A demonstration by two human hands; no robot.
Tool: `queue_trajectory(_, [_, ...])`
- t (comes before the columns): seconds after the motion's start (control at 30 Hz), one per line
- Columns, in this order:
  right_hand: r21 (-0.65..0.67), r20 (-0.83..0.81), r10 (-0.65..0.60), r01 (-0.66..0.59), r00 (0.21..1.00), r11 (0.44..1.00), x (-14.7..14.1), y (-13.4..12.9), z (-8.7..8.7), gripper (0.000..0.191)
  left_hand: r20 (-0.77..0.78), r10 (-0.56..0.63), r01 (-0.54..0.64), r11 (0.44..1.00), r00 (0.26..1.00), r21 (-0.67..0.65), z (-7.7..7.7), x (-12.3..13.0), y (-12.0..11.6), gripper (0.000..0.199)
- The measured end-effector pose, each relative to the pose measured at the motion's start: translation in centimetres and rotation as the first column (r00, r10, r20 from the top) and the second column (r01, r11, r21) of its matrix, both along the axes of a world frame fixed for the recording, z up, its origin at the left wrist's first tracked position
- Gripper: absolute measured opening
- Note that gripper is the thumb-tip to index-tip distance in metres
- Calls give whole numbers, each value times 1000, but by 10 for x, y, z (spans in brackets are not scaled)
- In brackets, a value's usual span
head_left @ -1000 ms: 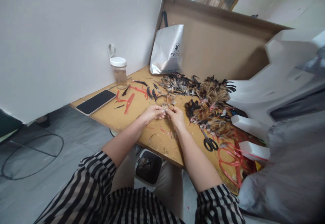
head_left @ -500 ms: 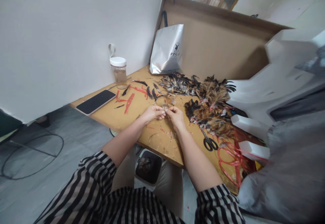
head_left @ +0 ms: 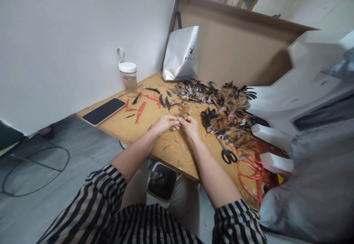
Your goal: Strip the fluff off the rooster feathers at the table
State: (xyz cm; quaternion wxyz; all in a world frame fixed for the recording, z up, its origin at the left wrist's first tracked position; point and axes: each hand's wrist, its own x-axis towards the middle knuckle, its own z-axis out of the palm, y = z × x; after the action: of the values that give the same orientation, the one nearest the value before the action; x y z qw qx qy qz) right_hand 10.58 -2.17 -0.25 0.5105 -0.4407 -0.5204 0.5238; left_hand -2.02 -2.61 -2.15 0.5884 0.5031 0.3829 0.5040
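Note:
Over the middle of the table, my left hand (head_left: 167, 122) and my right hand (head_left: 190, 126) meet at the fingertips, both closed in a pinch. A small brown feather (head_left: 184, 108) sticks out beyond the fingers, its base hidden between them. To the right of my right hand lie bundles of brown and black feathers (head_left: 229, 126), with another dark pile (head_left: 193, 89) farther back. Loose black feathers (head_left: 165, 101) and strips of red plastic (head_left: 141, 112) are scattered left of and beyond my hands.
Black-handled scissors (head_left: 229, 155) and tangled red ribbon (head_left: 253, 174) lie at the right. A phone (head_left: 104, 111), a lidded cup (head_left: 129, 80) and a silver bag (head_left: 181, 54) stand or lie toward the left and back. Below the table edge sits a bin (head_left: 162, 183).
Both hands stay pinched together in nearly the same place. The fingers have shifted only slightly around the feather, and the view has moved a little.

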Motion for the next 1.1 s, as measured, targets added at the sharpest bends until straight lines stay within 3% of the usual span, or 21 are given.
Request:
queue_trajectory(0.17, [39, 112, 26, -30, 993, 999, 6, 3, 5, 32, -59, 45, -44, 999, 997, 8, 2, 0, 0, 20])
queue_trajectory(0.27, [40, 242, 91, -103, 966, 994, 23, 7, 13, 29, -15, 96, -96, 995, 995, -20, 6, -1, -2, 22])
queue_trajectory(0.33, [78, 374, 68, -104, 925, 991, 37, 10, 15, 29, 39, 128, -126, 990, 991, -56, 8, -2, -2, 22])
queue_trajectory(0.47, [56, 646, 120, -203, 754, 977, 53, 14, 12, 29, 116, 150, -140, 986, 982, -90, 9, -4, -2, 23])
queue_trajectory(0.63, [33, 847, 141, -315, 513, 948, 47, 8, 11, 24, 185, 166, -151, 984, 969, -94, 10, -6, -2, 21])
queue_trajectory(0.77, [90, 905, 53, -312, 422, 946, 34, 0, 13, 13, 199, 153, -137, 986, 968, -93, 10, -6, -3, 21])
queue_trajectory(0.83, [113, 886, 36, -291, 463, 950, 32, -1, 12, 12, 202, 143, -128, 988, 969, -86, 11, -6, -3, 21])
queue_trajectory(0.93, [99, 742, 78, -223, 666, 970, 33, 2, 11, 16, 208, 143, -127, 988, 968, -91, 11, -6, -3, 20])
queue_trajectory(1.03, [45, 427, 101, -133, 898, 990, 35, 7, 13, 23, 214, 137, -118, 988, 967, -102, 11, -6, -3, 20])
queue_trajectory(1.1, [-9, 197, 112, -113, 974, 994, 33, 7, 14, 24, 219, 116, -94, 989, 969, -111, 10, -6, -3, 20])
